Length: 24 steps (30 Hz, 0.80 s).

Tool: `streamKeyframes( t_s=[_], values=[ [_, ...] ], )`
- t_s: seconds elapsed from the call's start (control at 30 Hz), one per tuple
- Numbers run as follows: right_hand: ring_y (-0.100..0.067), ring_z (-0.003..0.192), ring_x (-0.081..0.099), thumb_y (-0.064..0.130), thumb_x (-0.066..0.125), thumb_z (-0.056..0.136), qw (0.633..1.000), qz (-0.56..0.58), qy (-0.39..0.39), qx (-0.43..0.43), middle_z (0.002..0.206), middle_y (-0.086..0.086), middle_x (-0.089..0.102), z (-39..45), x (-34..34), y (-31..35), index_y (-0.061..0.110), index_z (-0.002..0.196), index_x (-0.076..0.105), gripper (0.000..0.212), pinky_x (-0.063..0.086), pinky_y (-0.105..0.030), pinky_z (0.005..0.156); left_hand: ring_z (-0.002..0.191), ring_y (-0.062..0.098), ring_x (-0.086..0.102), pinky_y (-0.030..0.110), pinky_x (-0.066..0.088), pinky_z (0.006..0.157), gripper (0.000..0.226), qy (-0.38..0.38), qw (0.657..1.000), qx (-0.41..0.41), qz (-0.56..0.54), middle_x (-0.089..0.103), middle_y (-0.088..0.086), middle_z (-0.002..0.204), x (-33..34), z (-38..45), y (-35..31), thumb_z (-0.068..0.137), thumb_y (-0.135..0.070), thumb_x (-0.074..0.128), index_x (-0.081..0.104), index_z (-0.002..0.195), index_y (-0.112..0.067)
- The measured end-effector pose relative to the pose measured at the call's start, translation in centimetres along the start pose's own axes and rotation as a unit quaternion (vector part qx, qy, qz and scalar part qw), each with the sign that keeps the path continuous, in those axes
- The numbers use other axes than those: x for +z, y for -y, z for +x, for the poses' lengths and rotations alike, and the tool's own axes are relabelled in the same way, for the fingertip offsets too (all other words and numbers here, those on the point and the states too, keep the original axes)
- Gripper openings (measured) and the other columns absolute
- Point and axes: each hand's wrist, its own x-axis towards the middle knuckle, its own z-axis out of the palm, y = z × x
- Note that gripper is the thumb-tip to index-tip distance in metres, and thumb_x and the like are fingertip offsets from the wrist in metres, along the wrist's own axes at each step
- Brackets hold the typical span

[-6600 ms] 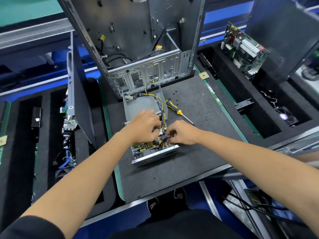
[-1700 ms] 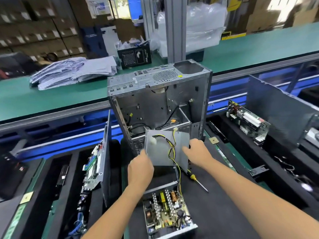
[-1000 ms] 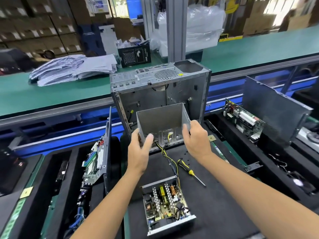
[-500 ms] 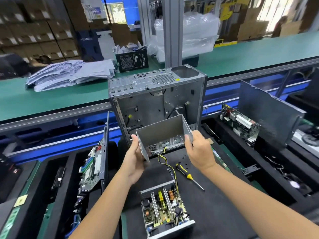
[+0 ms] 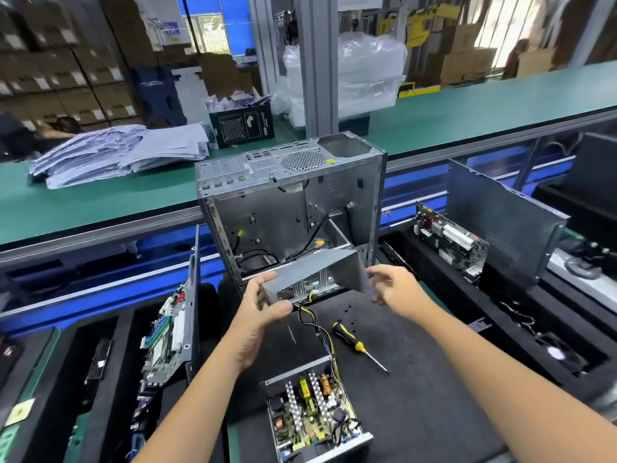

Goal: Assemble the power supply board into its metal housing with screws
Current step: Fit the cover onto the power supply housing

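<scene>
The power supply board [image 5: 312, 414] lies in its open metal base tray near the front of the black mat [image 5: 424, 389]. Above the mat I hold the grey metal housing cover [image 5: 310, 270] in the air, its open side facing down and towards me. My left hand [image 5: 263, 307] grips its lower left corner. My right hand [image 5: 395, 289] holds its right wall. Yellow and black wires [image 5: 319, 330] run from the cover down to the board. A yellow and black screwdriver [image 5: 355, 344] lies on the mat to the right of the wires.
An open computer case [image 5: 290, 198] stands upright just behind the cover. A panel with a motherboard [image 5: 167, 339] leans in the left foam slot. A circuit board [image 5: 447, 238] and a grey side panel [image 5: 500, 225] stand on the right. A green conveyor [image 5: 467, 108] runs behind.
Both hands left the board and lifted the cover off the mat. Over the last half second the cover has tipped flatter, with its top face turning up.
</scene>
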Motion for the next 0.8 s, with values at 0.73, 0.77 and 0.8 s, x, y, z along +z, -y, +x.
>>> streamKeyframes(
  t_s=[0.73, 0.77, 0.8],
  values=[
    [-0.017, 0.082, 0.073, 0.065, 0.073, 0.057, 0.922, 0.234, 0.191, 0.243, 0.100, -0.004, 0.075, 0.2, 2.6, -0.6, 0.018, 0.108, 0.068, 0.070, 0.055, -0.024, 0.058, 0.144, -0.003, 0.001, 0.028, 0.013, 0.113, 0.140, 0.138, 0.946, 0.038, 0.291, -0.009, -0.031, 0.153, -1.4, -1.1, 2.2, 0.047, -0.053, 0.091, -0.011, 0.142, -0.057],
    [-0.016, 0.082, 0.073, 0.065, 0.072, 0.058, 0.924, 0.241, 0.175, 0.240, 0.099, -0.003, 0.075, 0.2, 2.5, -0.8, 0.019, 0.107, 0.068, 0.067, 0.055, -0.023, 0.058, 0.142, -0.005, 0.003, 0.026, 0.014, 0.112, 0.139, 0.122, 0.948, 0.029, 0.293, -0.007, -0.030, 0.154, -1.6, -1.1, 2.7, 0.048, -0.055, 0.090, -0.010, 0.145, -0.053],
    [-0.016, 0.080, 0.073, 0.063, 0.071, 0.059, 0.923, 0.257, 0.160, 0.239, 0.098, -0.002, 0.075, 0.1, 2.4, -1.1, 0.019, 0.106, 0.069, 0.064, 0.055, -0.023, 0.057, 0.141, -0.005, 0.007, 0.025, 0.015, 0.111, 0.136, 0.101, 0.950, 0.017, 0.296, -0.001, -0.026, 0.154, -1.8, -1.1, 3.2, 0.052, -0.054, 0.088, -0.008, 0.148, -0.047]
  ],
)
